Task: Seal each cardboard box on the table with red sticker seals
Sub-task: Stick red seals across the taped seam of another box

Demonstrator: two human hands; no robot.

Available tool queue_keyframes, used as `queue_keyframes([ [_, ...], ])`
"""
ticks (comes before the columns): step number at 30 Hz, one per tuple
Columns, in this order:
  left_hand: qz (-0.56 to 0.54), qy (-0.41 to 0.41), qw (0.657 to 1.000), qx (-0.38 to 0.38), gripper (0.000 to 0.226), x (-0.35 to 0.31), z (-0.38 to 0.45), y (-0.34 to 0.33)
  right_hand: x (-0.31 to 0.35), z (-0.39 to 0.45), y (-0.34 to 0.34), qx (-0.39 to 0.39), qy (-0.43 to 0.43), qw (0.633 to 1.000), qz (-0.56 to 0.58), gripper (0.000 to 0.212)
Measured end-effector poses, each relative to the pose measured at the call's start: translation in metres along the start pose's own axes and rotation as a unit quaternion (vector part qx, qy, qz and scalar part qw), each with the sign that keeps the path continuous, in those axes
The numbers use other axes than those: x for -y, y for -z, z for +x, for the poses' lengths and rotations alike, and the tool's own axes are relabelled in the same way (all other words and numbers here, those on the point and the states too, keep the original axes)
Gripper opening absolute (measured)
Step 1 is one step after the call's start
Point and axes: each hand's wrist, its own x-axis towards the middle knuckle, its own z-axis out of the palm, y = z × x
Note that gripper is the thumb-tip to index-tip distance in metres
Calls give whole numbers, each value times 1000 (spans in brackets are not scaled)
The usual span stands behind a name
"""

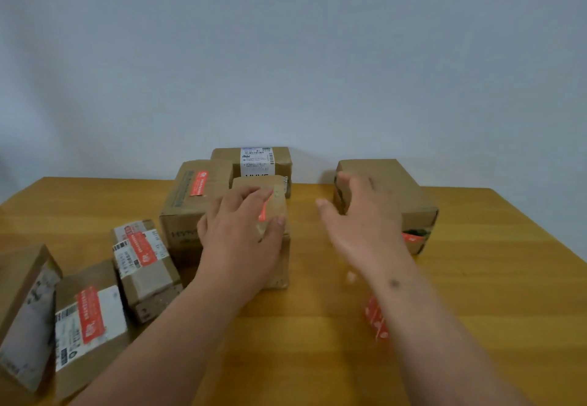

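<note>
My left hand [241,231] lies on top of a small cardboard box [276,266] in the middle of the table, fingers spread over a red sticker seal [265,210] on its lid. My right hand [362,215] hovers open and blurred just left of a larger cardboard box [403,189] at the right, fingertips at its near corner. A strip of red sticker seals [376,320] lies on the table under my right forearm, partly hidden.
Several sealed boxes stand at left: one with a white label [92,320], a small one [143,256], a tall one [197,192], and a grey-sided one [25,307]. A labelled box [257,161] sits at the back wall. The wooden table [476,278] extends right.
</note>
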Motion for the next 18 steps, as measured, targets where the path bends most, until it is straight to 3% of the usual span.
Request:
queue_keyframes([
  [2,-65,-31,997,-3,44,-16,-2,-9,-21,14,18,7,-52,995,-80,59],
  [5,-157,-26,984,77,43,-41,2,-26,-60,29,33,15,-143,985,-95,73],
  [8,-283,86,933,207,45,-63,11,-48,-94,38,39,-1,-230,973,6,78],
  [10,-320,149,900,255,50,-72,15,-64,-105,37,39,5,-275,953,126,65],
  [13,-308,146,889,306,52,-71,13,-86,-112,31,35,33,-281,936,210,43],
  [18,-363,184,879,249,44,-79,9,-88,-115,20,37,17,-241,929,279,44],
])
